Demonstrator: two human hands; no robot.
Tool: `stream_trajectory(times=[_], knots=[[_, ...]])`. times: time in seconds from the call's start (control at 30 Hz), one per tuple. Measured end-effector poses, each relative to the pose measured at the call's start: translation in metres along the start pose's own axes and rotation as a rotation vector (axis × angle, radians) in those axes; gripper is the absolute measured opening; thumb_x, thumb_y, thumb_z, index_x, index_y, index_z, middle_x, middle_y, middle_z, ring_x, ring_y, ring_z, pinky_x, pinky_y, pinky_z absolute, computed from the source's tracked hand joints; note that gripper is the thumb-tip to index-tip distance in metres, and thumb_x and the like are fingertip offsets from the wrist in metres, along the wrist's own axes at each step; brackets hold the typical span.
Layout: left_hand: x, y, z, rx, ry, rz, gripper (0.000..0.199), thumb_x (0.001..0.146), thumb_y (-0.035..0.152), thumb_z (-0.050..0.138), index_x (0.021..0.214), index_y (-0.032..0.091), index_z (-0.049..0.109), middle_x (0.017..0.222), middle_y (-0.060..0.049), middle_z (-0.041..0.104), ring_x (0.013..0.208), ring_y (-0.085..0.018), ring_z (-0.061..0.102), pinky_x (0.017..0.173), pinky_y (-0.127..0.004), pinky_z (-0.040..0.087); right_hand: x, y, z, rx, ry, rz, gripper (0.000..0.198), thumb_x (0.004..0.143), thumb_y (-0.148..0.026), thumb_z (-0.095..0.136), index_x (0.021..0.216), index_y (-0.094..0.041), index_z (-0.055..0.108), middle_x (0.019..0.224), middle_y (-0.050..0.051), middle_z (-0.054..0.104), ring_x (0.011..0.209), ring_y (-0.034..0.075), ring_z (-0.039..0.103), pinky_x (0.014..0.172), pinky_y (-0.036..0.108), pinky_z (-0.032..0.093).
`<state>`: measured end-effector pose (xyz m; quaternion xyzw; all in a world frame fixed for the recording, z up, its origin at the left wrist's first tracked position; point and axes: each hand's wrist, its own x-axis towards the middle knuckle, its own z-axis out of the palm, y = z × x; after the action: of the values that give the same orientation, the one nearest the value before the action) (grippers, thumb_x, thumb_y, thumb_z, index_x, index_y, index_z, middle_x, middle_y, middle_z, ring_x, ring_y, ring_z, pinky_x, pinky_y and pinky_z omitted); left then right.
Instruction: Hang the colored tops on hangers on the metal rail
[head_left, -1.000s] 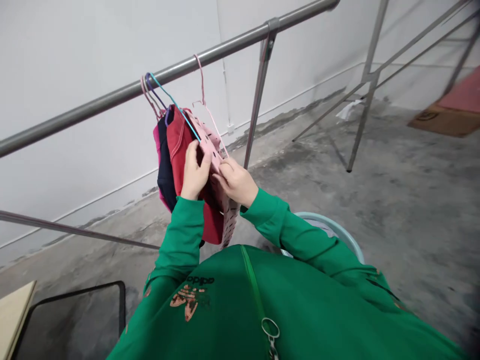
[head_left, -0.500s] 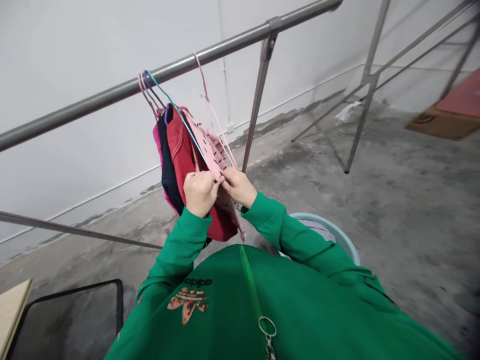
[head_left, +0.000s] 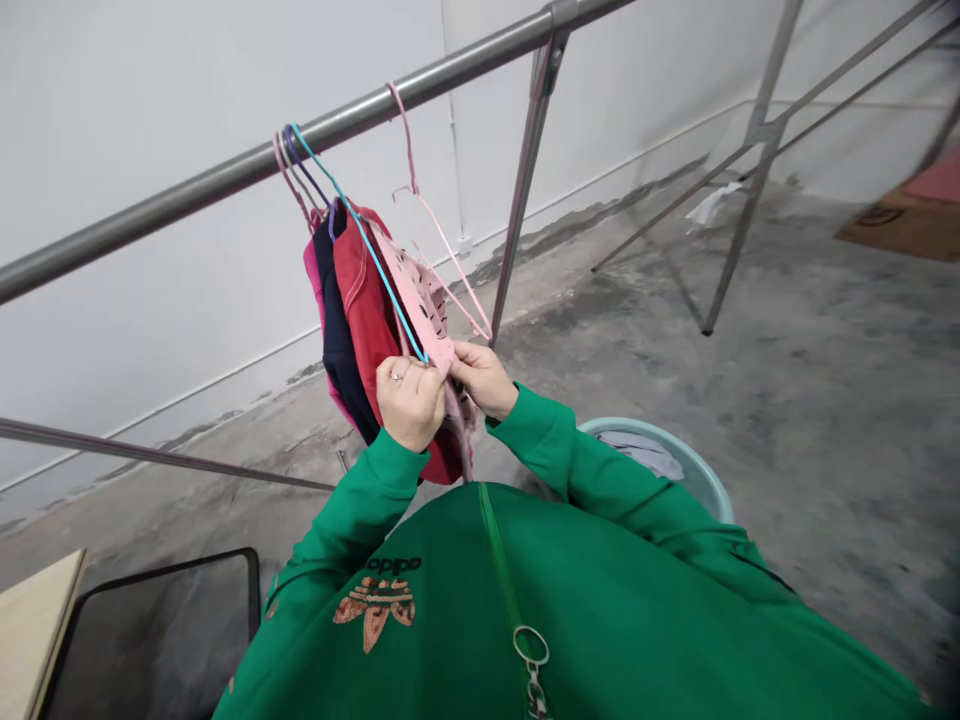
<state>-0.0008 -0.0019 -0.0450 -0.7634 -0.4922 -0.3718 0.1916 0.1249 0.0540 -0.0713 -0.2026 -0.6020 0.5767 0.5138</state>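
Observation:
Both of my hands are closed on a pink garment (head_left: 420,300) with dark marks, which hangs from a blue wire hanger (head_left: 363,232) on the metal rail. My left hand (head_left: 409,402), a ring on one finger, pinches its edge close to the hanger's lower corner. Touching it on the other side, my right hand (head_left: 486,380) grips the same edge; its fingertips are partly hidden. Just right of the garment hangs a bare pink hanger (head_left: 451,245). A red garment (head_left: 358,285), a navy garment (head_left: 335,330) and a bright pink one (head_left: 313,277) hang to the left.
The rail (head_left: 202,186) crosses the view at a slant, with a metal leg (head_left: 519,195) beyond my right hand. A light blue basin (head_left: 709,475) holding pale cloth stands on the floor at right. Farther off are another metal frame (head_left: 757,165) and a cardboard box (head_left: 904,225).
The pink garment's edge has shifted along the blue hanger, whose lower corner now shows by my left hand. The bare pink hanger has swung slightly right. The view has shifted a little.

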Motion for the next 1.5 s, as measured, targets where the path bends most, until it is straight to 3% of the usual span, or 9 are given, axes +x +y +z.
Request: stream_trajectory(times=[0.3,0.47,0.63,0.83,0.9,1.03,1.1,1.3,1.5], knots=[[-0.013,-0.009,0.0,-0.171,-0.111,-0.15,0.033,0.09,0.036,0.047,0.063,0.023,0.061,0.065,-0.006,0.055,0.072,-0.02,0.053,0.082,-0.044,0.034,0.019,-0.08,0.002,-0.926,-0.179,-0.495,0.035,0.087,-0.046,0.054,0.104,-0.017,0.061,0.11,0.011,0.059,0.104,0.024,0.052,0.092,0.042,0.041],[-0.022,-0.015,-0.002,0.009,0.067,0.0,0.037,0.088,0.026,0.045,0.051,0.021,0.051,0.055,-0.005,0.046,0.062,-0.019,0.047,0.071,-0.04,0.037,0.036,-0.072,0.023,-0.949,-0.596,-0.584,0.026,0.096,-0.03,0.04,0.094,-0.017,0.062,0.091,0.006,0.062,0.086,0.017,0.052,0.08,0.032,0.042],[-0.024,-0.015,-0.018,0.037,0.169,0.176,0.037,0.086,0.019,0.046,0.049,0.021,0.044,0.05,-0.001,0.035,0.054,-0.016,0.039,0.058,-0.033,0.035,0.04,-0.062,0.027,-0.994,-0.631,-0.634,0.026,0.096,-0.023,0.037,0.087,-0.016,0.061,0.085,0.006,0.058,0.08,0.016,0.05,0.075,0.029,0.042],[-0.032,-0.005,-0.029,-0.109,-0.234,0.247,0.035,0.089,0.017,0.044,0.054,0.021,0.046,0.051,0.001,0.037,0.055,-0.015,0.043,0.063,-0.032,0.04,0.036,-0.075,0.044,-1.001,-0.506,-0.662,0.036,0.1,-0.027,0.026,0.086,-0.016,0.058,0.085,0.006,0.056,0.078,0.014,0.051,0.071,0.029,0.043],[-0.037,-0.003,-0.021,-0.227,-0.368,0.118,0.032,0.086,0.018,0.047,0.055,0.021,0.048,0.054,0.0,0.043,0.06,-0.015,0.047,0.066,-0.031,0.041,0.032,-0.087,0.048,-0.926,-0.414,-0.678,0.042,0.101,-0.035,0.021,0.09,-0.016,0.058,0.086,0.006,0.056,0.082,0.014,0.054,0.075,0.03,0.045],[-0.046,-0.016,0.014,-0.52,-0.449,-0.555,0.023,0.066,0.01,0.059,0.05,0.019,0.045,0.054,0.001,0.045,0.062,-0.014,0.047,0.066,-0.028,0.039,0.02,-0.111,0.041,-0.759,-0.209,-0.626,0.052,0.099,-0.049,0.019,0.093,-0.018,0.059,0.084,0.005,0.055,0.087,0.015,0.059,0.082,0.037,0.05],[-0.046,-0.026,0.039,-0.603,-0.428,-0.761,0.024,0.06,0.007,0.057,0.047,0.019,0.041,0.051,0.003,0.043,0.058,-0.012,0.045,0.061,-0.025,0.037,0.014,-0.118,0.035,-0.676,-0.089,-0.575,0.052,0.098,-0.054,0.024,0.093,-0.018,0.061,0.085,0.004,0.057,0.088,0.016,0.061,0.082,0.04,0.052],[-0.037,-0.031,0.093,-0.755,-0.304,-1.002,0.013,0.059,0.01,0.055,0.056,0.018,0.046,0.046,0.006,0.044,0.047,-0.009,0.042,0.049,-0.021,0.034,0.005,-0.114,0.013,-0.391,0.188,-0.487,0.049,0.092,-0.06,0.035,0.12,-0.024,0.054,0.11,0.005,0.06,0.089,0.015,0.064,0.073,0.032,0.055],[-0.027,0.002,0.062,-1.041,-0.273,-0.986,0.009,0.059,0.013,0.057,0.065,0.018,0.053,0.059,0.003,0.055,0.06,-0.01,0.056,0.062,-0.022,0.047,-0.049,-0.036,-0.037,-0.547,0.175,-0.265,0.092,0.071,-0.066,0.063,0.143,-0.02,0.029,0.139,0.018,0.045,0.116,0.026,0.056,0.094,0.045,0.051]])
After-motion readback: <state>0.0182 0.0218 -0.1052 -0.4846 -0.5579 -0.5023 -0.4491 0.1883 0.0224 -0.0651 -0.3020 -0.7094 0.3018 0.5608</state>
